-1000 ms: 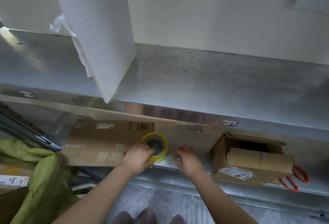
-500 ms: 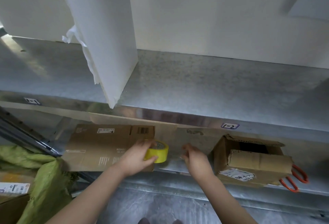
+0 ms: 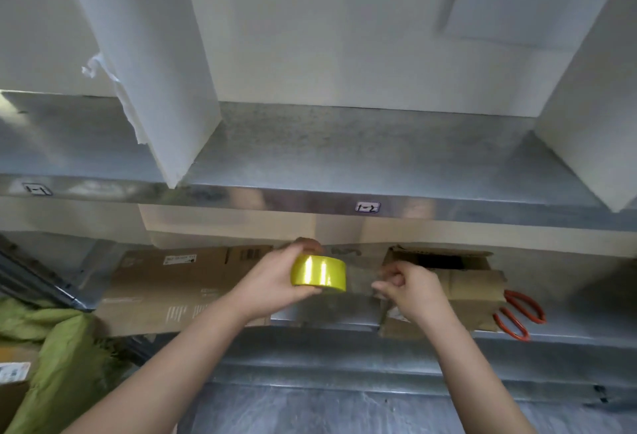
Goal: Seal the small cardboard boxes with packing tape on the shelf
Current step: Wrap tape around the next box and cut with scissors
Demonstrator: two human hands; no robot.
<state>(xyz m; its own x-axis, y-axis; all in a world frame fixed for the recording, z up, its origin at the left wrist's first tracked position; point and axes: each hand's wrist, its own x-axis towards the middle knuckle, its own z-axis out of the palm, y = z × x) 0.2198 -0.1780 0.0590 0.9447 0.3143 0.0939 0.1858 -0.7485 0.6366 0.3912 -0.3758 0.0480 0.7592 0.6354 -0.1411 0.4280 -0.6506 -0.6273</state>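
Note:
A yellow roll of packing tape [image 3: 319, 274] is held up in front of the lower shelf by my left hand [image 3: 275, 283], whose fingers wrap round it. My right hand [image 3: 408, 287] is just to the right of the roll, its fingertips pinched together at the end of a clear strip of tape stretching from the roll. A small cardboard box [image 3: 472, 282] with its top flaps partly open stands on the lower shelf [image 3: 327, 314] behind my right hand. A flat cardboard sheet [image 3: 172, 288] with labels lies to the left.
Orange-handled scissors [image 3: 517, 313] lie at the box's right side. White divider panels [image 3: 155, 64] stand on the metal upper shelf [image 3: 344, 154]. A green cloth bag [image 3: 58, 357] and another carton sit at the lower left.
My left hand has lifted the tape roll and turned it edge-on toward me. My right hand has moved right, away from the roll, with its fingertips pinched together.

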